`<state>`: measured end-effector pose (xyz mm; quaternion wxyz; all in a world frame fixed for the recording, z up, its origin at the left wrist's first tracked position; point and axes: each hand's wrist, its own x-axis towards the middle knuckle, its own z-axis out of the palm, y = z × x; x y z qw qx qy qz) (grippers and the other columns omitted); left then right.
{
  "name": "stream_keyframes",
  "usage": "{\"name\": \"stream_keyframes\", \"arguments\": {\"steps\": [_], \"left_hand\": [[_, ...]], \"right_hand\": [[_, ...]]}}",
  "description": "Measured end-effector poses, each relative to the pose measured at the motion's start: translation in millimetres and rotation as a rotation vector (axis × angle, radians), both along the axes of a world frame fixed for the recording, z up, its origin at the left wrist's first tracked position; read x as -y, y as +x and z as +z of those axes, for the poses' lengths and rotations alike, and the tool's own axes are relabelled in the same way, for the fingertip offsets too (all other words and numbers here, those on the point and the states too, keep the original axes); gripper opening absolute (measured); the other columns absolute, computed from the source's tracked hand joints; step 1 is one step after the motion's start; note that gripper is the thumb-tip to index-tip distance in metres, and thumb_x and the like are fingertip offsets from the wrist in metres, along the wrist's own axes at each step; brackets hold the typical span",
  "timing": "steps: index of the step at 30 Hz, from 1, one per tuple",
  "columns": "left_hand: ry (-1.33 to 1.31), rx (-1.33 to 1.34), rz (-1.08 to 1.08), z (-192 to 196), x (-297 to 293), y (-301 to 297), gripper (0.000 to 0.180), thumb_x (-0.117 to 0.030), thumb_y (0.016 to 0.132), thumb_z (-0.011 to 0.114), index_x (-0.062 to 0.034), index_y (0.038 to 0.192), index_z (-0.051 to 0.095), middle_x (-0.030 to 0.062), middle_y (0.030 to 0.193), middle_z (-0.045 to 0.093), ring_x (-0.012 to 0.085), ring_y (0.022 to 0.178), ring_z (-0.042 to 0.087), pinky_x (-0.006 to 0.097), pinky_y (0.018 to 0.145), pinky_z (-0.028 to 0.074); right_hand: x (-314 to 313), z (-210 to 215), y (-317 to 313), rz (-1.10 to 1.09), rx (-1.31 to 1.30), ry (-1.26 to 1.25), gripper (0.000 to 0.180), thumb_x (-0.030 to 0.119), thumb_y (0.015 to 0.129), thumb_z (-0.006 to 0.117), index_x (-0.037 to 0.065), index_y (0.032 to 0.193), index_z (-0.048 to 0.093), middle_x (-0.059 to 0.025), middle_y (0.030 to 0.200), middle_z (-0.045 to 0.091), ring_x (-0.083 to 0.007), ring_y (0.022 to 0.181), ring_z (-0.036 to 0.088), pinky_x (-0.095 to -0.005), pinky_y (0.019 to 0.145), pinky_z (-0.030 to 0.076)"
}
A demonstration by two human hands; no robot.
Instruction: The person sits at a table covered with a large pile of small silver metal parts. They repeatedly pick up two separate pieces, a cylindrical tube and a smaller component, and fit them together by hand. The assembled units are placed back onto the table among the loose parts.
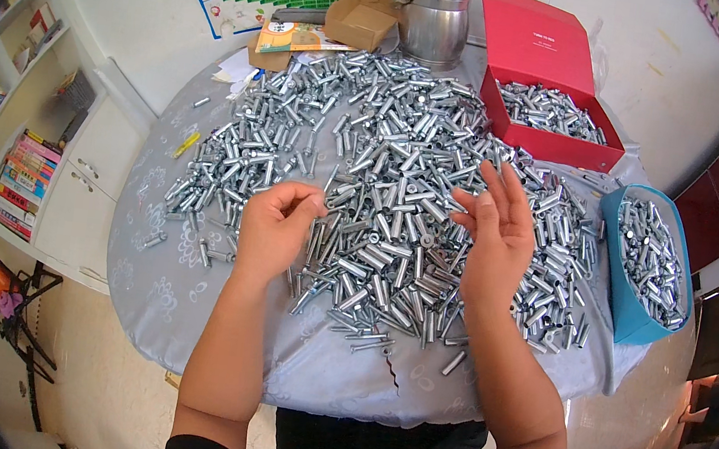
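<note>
Above the near part of a large heap of silvery metal sleeve anchors and bolts [389, 273], my left hand [280, 224] is closed, thumb against forefinger. A thin bolt [331, 178] stands up at its fingertips. To the right, my right hand [498, 242] is raised over the heap with its fingers apart and no object visible in it. Loose sleeves and bolts surround both hands, and one short sleeve [454, 362] lies apart at the heap's near edge.
The round table has a silvery cloth [162, 299]. A red lidded box [557, 146] and a teal bin [639, 326], both full of metal parts, stand on the right. Behind the heap are a metal canister [434, 23] and a cardboard box [362, 18]. A yellow tool [187, 145] lies left.
</note>
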<state>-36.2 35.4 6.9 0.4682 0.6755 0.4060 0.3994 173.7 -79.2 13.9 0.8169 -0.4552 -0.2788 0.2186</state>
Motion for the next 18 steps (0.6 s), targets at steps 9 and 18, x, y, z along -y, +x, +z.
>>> {"name": "stream_keyframes", "arguments": {"steps": [9,18], "left_hand": [[-0.056,-0.656,-0.631,22.8,-4.1,-40.5,0.015,-0.016,0.076,0.075,-0.0029,0.079,0.069,0.0003,0.066,0.065,0.0063,0.059,0.057,0.023,0.055,0.045],[0.210,-0.873,-0.638,34.9,13.6,-29.2,0.024,-0.026,0.069,0.074,-0.0045,0.071,0.063,0.0079,0.066,0.064,0.0221,0.060,0.061,0.031,0.055,0.046]], "right_hand": [[-1.3,-10.1,-1.8,0.131,0.054,-0.169,0.023,0.009,0.095,0.054,-0.002,0.115,0.057,-0.0122,0.104,0.066,-0.0135,0.075,0.065,-0.0226,0.061,0.049],[-0.2,-8.3,-2.7,0.108,0.061,-0.193,0.021,0.009,0.093,0.057,-0.001,0.111,0.060,-0.0080,0.099,0.067,-0.0099,0.069,0.062,-0.0209,0.057,0.047]]}}
